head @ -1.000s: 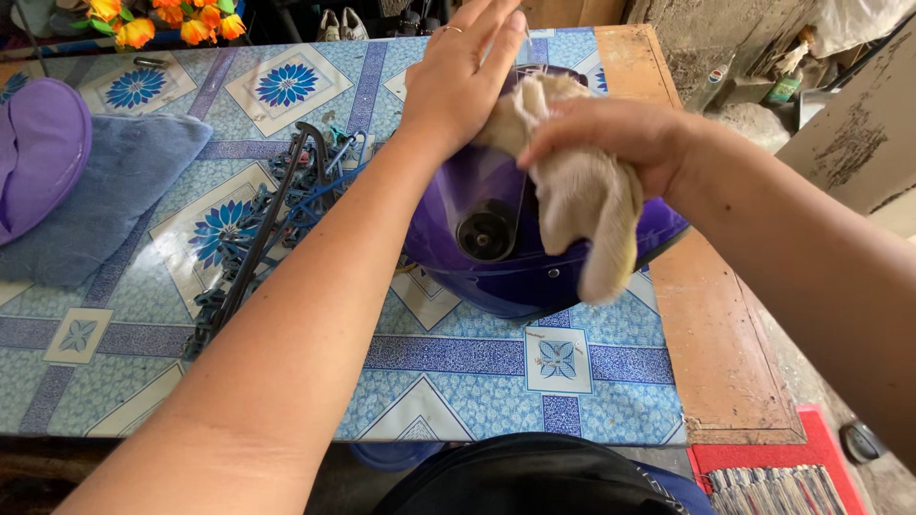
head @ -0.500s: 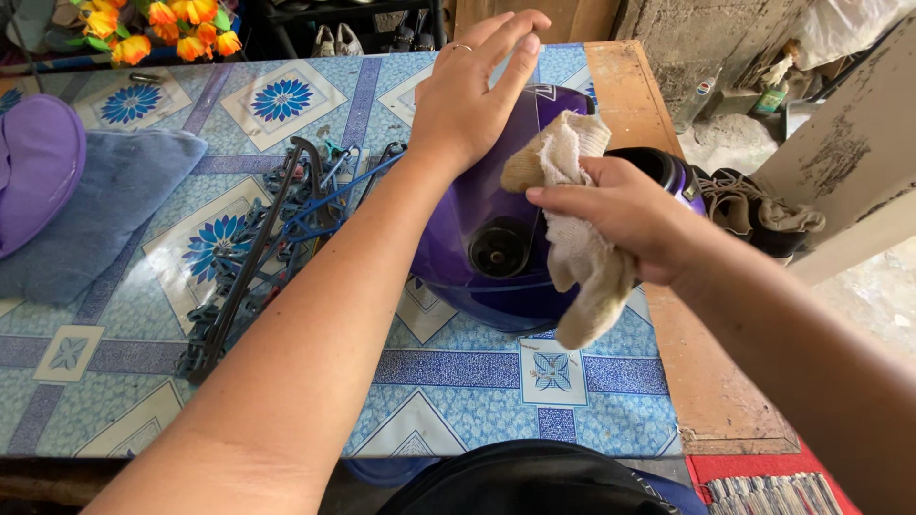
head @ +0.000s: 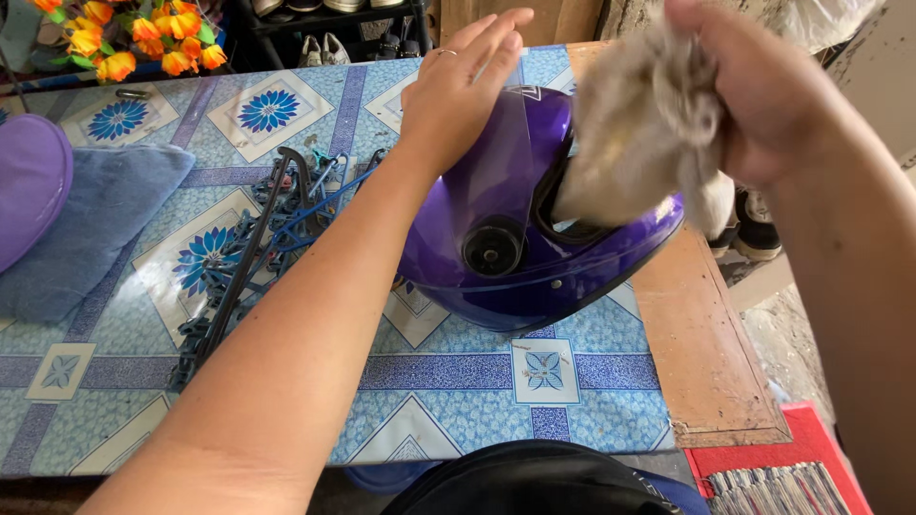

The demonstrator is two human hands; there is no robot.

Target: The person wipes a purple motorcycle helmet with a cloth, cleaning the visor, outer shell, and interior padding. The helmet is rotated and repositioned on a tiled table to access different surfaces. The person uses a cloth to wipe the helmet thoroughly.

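A glossy purple helmet (head: pixel 534 238) with a clear visor lies on the blue patterned table (head: pixel 448 372). The left hand (head: pixel 458 91) rests flat and open on its top, while the right hand (head: pixel 763 91) grips a beige cloth (head: pixel 634 133) above its opening.

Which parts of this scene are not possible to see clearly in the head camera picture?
- Head view: the helmet opening is mostly hidden behind the beige cloth.
- Right hand: its fingertips are buried in the cloth; the top edge cuts it off.
- Left hand: its palm covers part of the helmet's top and visor.
- Purple thing at left: cut by the edge.
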